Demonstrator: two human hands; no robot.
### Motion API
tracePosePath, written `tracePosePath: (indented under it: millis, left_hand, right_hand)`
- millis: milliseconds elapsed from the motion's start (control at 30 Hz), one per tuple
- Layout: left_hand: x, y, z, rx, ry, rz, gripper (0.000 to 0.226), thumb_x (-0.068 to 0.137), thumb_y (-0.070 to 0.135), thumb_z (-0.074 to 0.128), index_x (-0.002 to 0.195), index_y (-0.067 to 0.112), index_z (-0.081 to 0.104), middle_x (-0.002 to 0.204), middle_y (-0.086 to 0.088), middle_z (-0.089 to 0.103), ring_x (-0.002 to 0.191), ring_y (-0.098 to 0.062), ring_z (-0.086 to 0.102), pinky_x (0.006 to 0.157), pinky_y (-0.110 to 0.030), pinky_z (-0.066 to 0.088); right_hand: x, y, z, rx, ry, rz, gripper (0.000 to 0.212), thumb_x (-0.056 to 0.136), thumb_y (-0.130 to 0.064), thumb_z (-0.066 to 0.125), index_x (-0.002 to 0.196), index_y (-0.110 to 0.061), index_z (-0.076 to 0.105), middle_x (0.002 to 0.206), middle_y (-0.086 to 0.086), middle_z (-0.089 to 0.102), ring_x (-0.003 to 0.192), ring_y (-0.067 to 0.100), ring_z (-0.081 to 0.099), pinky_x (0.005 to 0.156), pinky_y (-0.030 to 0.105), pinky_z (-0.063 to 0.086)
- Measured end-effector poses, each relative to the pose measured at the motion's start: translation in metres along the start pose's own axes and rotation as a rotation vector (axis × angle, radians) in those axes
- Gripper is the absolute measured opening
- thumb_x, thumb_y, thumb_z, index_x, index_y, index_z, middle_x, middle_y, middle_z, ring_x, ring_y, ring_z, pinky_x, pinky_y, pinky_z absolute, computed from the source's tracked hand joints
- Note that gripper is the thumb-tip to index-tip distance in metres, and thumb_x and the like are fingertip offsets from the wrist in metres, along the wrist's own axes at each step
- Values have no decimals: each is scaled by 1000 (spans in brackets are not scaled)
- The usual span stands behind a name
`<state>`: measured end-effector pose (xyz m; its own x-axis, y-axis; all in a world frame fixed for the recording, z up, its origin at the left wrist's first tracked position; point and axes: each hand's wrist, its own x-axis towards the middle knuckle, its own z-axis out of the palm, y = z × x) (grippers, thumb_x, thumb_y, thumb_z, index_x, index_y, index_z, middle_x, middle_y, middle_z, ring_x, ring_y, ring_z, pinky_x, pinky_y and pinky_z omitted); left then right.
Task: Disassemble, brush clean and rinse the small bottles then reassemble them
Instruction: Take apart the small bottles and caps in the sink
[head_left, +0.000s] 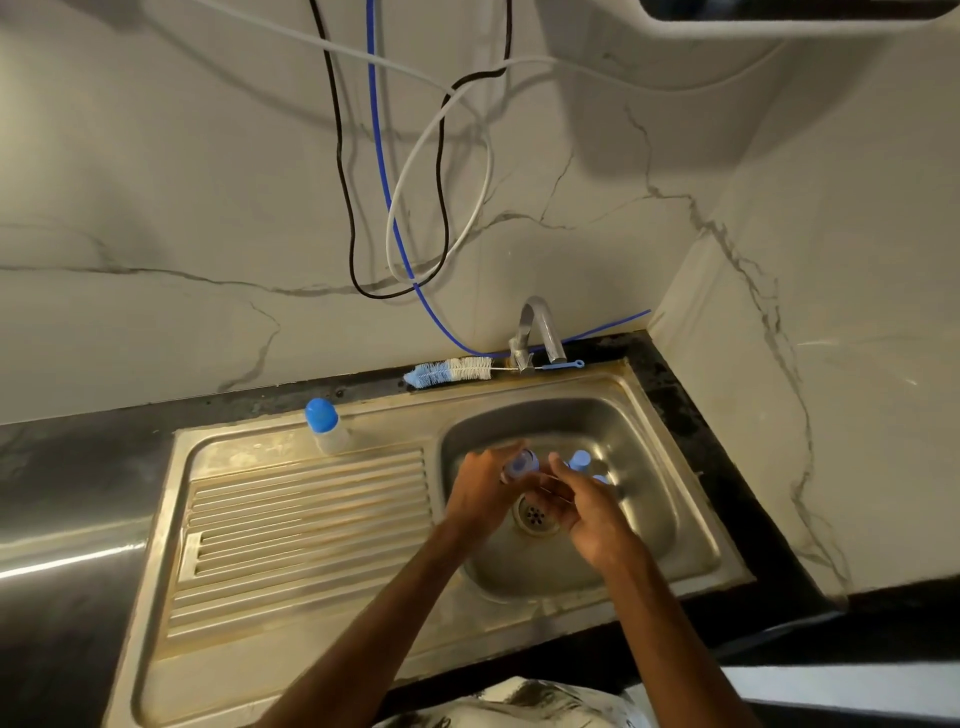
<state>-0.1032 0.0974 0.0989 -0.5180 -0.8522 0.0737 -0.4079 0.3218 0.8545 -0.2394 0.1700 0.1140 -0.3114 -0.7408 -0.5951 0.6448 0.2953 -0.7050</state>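
Over the sink basin (641, 454): both hands meet above the drain (535, 515), steel walls close around.
Left hand (483, 493): fingers (491, 457) clamped round a small bottle (519, 464).
Right hand (589, 519): just beside it; I cannot tell its fingers' hold.
Drainboard (311, 519): open room; capped bottle (326, 428) upright at far edge.
Back rim: brush (449, 370) beside tap (537, 332).

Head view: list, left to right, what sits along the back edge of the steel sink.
Blue-capped clear plastic bottle → bristle head of the blue-and-white bottle brush → chrome tap.
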Motion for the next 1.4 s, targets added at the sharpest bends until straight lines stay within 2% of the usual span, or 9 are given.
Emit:
tracePosePath:
  millis: [233, 500, 667, 767, 900, 1000, 1200, 1300, 1400]
  left_hand:
    - [14, -9, -8, 36, 10, 48, 51, 80, 51, 79, 123, 26, 70, 112, 12, 73, 101, 4, 66, 88, -14, 52]
    - [36, -16, -38, -130, -217, -30, 35, 83, 37, 82, 114, 21, 76, 100, 8, 78, 91, -4, 73, 80, -25, 59]
    - [38, -22, -43, -239, -97, -184, 37, 91, 33, 77, 121, 13, 71, 92, -1, 79, 81, -11, 77, 75, -31, 63]
    - [37, -34, -42, -196, -74, -222, 33, 92, 35, 75, 118, 14, 72, 90, 0, 78, 77, -11, 76, 74, -36, 65]
    - [34, -51, -31, -212, -138, -285, 26, 94, 39, 72, 108, 18, 74, 86, -5, 77, 76, -21, 76, 71, -48, 64]
    - [30, -62, -23, -150, -168, -294, 27, 96, 47, 67, 99, 22, 77, 80, -3, 76, 67, -19, 73, 60, -41, 61]
    - [27, -70, -7, 22, -200, -285, 28, 99, 45, 62, 106, 21, 75, 76, 18, 68, 70, 5, 64, 60, -8, 42]
    - [31, -79, 7, 23, -281, -326, 34, 91, 36, 76, 120, 21, 71, 99, 10, 70, 84, -2, 68, 63, -11, 50]
    - [35, -84, 20, 24, -323, -366, 29, 79, 24, 86, 105, 23, 74, 86, 14, 69, 71, 7, 65, 65, -17, 51]
  right_hand:
    - [15, -12, 2, -34, -146, 41, 40, 87, -17, 76, 119, 6, 68, 105, 19, 74, 94, 26, 73, 85, 38, 61]
    - [41, -26, -4, -175, -240, 43, 34, 92, -13, 68, 123, 2, 66, 117, 22, 71, 106, 31, 70, 88, 34, 60]
    - [47, -51, -14, -307, -184, -5, 40, 91, -30, 70, 118, -2, 69, 112, 20, 72, 96, 25, 71, 87, 35, 59]
    - [60, -53, -33, -131, -200, 68, 39, 101, -38, 58, 117, -5, 70, 104, 14, 74, 91, 22, 71, 78, 33, 60]
    - [98, -3, -55, -792, 34, -16, 22, 93, -24, 73, 88, -3, 75, 63, -6, 68, 63, 8, 61, 62, 20, 48]
    - [111, 26, -60, -828, 43, -47, 19, 90, -26, 76, 91, -8, 77, 65, -11, 70, 66, 2, 64, 72, 21, 48]
    - [110, 41, -54, -513, -1, 149, 24, 93, -27, 72, 108, -8, 72, 95, 14, 76, 83, 30, 71, 76, 38, 57]
    - [111, 48, -62, -492, 0, 172, 22, 92, -20, 74, 110, -10, 70, 95, 15, 77, 83, 30, 76, 68, 33, 61]
    - [117, 55, -74, -508, 65, 160, 24, 87, -10, 78, 110, -8, 69, 93, 22, 75, 77, 30, 73, 61, 30, 58]
